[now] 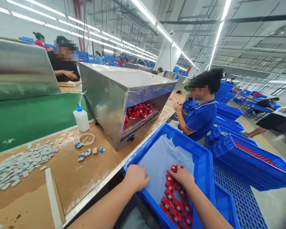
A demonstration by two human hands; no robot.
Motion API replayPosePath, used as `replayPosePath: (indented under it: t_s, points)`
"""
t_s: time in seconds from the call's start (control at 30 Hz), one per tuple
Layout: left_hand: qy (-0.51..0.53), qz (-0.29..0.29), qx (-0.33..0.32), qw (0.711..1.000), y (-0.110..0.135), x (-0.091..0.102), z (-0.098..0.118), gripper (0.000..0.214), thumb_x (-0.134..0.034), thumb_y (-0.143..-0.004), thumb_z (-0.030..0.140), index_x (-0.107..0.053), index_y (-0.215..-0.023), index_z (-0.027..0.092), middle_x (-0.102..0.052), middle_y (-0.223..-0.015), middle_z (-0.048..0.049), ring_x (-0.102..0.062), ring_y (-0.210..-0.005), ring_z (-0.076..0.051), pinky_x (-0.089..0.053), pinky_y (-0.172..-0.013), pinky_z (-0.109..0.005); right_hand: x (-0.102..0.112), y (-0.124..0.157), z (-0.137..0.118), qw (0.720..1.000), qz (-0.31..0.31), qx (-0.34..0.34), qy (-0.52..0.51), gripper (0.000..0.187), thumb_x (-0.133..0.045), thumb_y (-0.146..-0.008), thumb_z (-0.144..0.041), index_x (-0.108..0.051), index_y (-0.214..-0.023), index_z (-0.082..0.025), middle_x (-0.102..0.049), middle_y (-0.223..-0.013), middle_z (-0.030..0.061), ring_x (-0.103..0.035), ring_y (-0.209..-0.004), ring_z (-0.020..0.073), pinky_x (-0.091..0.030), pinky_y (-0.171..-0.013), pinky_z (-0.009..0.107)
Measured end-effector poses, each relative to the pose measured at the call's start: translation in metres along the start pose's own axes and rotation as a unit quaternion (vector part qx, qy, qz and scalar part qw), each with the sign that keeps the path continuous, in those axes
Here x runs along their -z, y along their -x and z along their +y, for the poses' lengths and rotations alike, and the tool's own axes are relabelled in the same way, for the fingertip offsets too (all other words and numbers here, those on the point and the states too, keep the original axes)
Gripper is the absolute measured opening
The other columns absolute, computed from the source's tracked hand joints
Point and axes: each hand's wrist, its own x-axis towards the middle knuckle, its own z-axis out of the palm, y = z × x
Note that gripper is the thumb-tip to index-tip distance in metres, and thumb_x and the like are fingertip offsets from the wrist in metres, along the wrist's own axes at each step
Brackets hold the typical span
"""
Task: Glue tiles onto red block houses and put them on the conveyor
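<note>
Blue bin (pixel 206 165) rim under left hand (pixel 136 176).

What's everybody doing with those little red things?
The person wearing the camera has both hands in a blue bin lined with a white sheet. The right hand rests on the red parts lined up in it. The left hand lies on the sheet beside them. More red parts sit inside the metal box on the table, near a pile of grey pieces. A co-worker in blue works further along the table.
</note>
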Motion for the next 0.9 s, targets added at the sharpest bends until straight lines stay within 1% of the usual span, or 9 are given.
replayPosePath:
  t_s: [0.1, 0.2, 0.3, 0.37, 0.43, 0.53, 0.73, 0.83, 0.9]
  points:
    - [0.006, 0.012, 0.000, 1.000, 0.000, -0.003, 0.000, 0.043, -0.045, -0.097, 0.045, -0.074, -0.106, 0.014, -0.077, -0.102, -0.0174, -0.075, -0.100, -0.035, -0.060, -0.087, -0.050, -0.007, -0.004, 0.003, 0.999, -0.022, -0.002, -0.035, 0.077, -0.043, -0.095, -0.071, -0.054, -0.143, -0.012, -0.055, -0.138, 0.0279, -0.071, -0.114, 0.0398, -0.050, -0.102, 0.051]
    - [0.008, 0.020, 0.001, 1.000, 0.001, -0.003, 0.000, 0.044, -0.045, -0.097, 0.045, -0.074, -0.106, 0.015, -0.077, -0.102, -0.0176, -0.075, -0.100, -0.035, -0.059, -0.088, -0.050, -0.011, -0.003, -0.001, 0.999, -0.014, 0.022, -0.044, 0.065, -0.039, -0.100, -0.061, -0.053, -0.143, -0.014, -0.054, -0.139, 0.0270, -0.073, -0.109, 0.0377, -0.051, -0.100, 0.050]
    - [0.005, 0.018, 0.005, 1.000, 0.002, 0.000, 0.001, 0.044, -0.044, -0.097, 0.045, -0.074, -0.106, 0.015, -0.077, -0.102, -0.0178, -0.075, -0.101, -0.035, -0.059, -0.088, -0.049, -0.012, -0.001, -0.007, 0.999, -0.001, 0.042, -0.034, 0.069, -0.039, -0.099, -0.064, -0.048, -0.150, -0.017, -0.051, -0.144, 0.0265, -0.072, -0.112, 0.0386, -0.052, -0.100, 0.051]
    - [0.003, 0.015, 0.008, 1.000, 0.003, 0.002, 0.002, 0.043, -0.044, -0.097, 0.045, -0.074, -0.106, 0.015, -0.077, -0.102, -0.0171, -0.074, -0.101, -0.035, -0.059, -0.088, -0.049, -0.013, 0.000, -0.008, 0.998, -0.002, 0.051, -0.034, 0.079, -0.043, -0.096, -0.071, -0.045, -0.153, -0.015, -0.049, -0.146, 0.0272, -0.071, -0.114, 0.0392, -0.051, -0.100, 0.051]
    - [0.000, 0.015, 0.011, 1.000, 0.003, 0.003, 0.003, 0.042, -0.045, -0.097, 0.045, -0.074, -0.106, 0.016, -0.077, -0.102, -0.0161, -0.074, -0.101, -0.035, -0.058, -0.088, -0.048, -0.014, -0.002, -0.009, 0.997, -0.005, 0.058, -0.043, 0.085, -0.047, -0.094, -0.073, -0.043, -0.154, -0.012, -0.048, -0.146, 0.0284, -0.071, -0.114, 0.0387, -0.051, -0.101, 0.049]
    - [-0.008, 0.019, 0.013, 1.000, 0.002, 0.002, 0.003, 0.041, -0.045, -0.097, 0.046, -0.074, -0.105, 0.017, -0.077, -0.102, -0.0147, -0.074, -0.101, -0.034, -0.058, -0.088, -0.047, -0.016, -0.005, -0.008, 0.995, -0.008, 0.072, -0.073, 0.080, -0.052, -0.094, -0.066, -0.044, -0.153, -0.012, -0.048, -0.144, 0.0282, -0.073, -0.109, 0.0360, -0.051, -0.099, 0.046]
    - [-0.023, 0.011, 0.022, 0.999, 0.003, 0.002, 0.004, 0.039, -0.045, -0.098, 0.045, -0.074, -0.102, 0.018, -0.077, -0.101, -0.0133, -0.074, -0.101, -0.032, -0.057, -0.087, -0.044, -0.018, -0.010, -0.008, 0.986, 0.028, 0.097, -0.133, 0.069, -0.063, -0.086, -0.052, -0.053, -0.146, -0.021, -0.054, -0.136, 0.0211, -0.073, -0.102, 0.0328, -0.052, -0.094, 0.044]
    - [-0.025, 0.009, 0.024, 0.999, 0.004, 0.004, 0.005, 0.039, -0.046, -0.097, 0.045, -0.074, -0.102, 0.018, -0.077, -0.102, -0.0132, -0.074, -0.101, -0.031, -0.057, -0.087, -0.043, -0.011, -0.019, -0.006, 0.974, 0.047, 0.074, -0.210, 0.069, -0.064, -0.085, -0.054, -0.056, -0.143, -0.018, -0.060, -0.129, 0.0198, -0.071, -0.104, 0.0324, -0.052, -0.096, 0.042]
    - [-0.024, 0.007, 0.027, 0.999, 0.004, 0.005, 0.006, 0.039, -0.046, -0.097, 0.045, -0.074, -0.102, 0.018, -0.078, -0.102, -0.0137, -0.074, -0.102, -0.031, -0.057, -0.088, -0.043, 0.007, -0.027, -0.012, 0.950, 0.051, 0.058, -0.302, 0.066, -0.061, -0.086, -0.056, -0.059, -0.137, -0.015, -0.067, -0.116, 0.0166, -0.071, -0.103, 0.0313, -0.053, -0.094, 0.040]
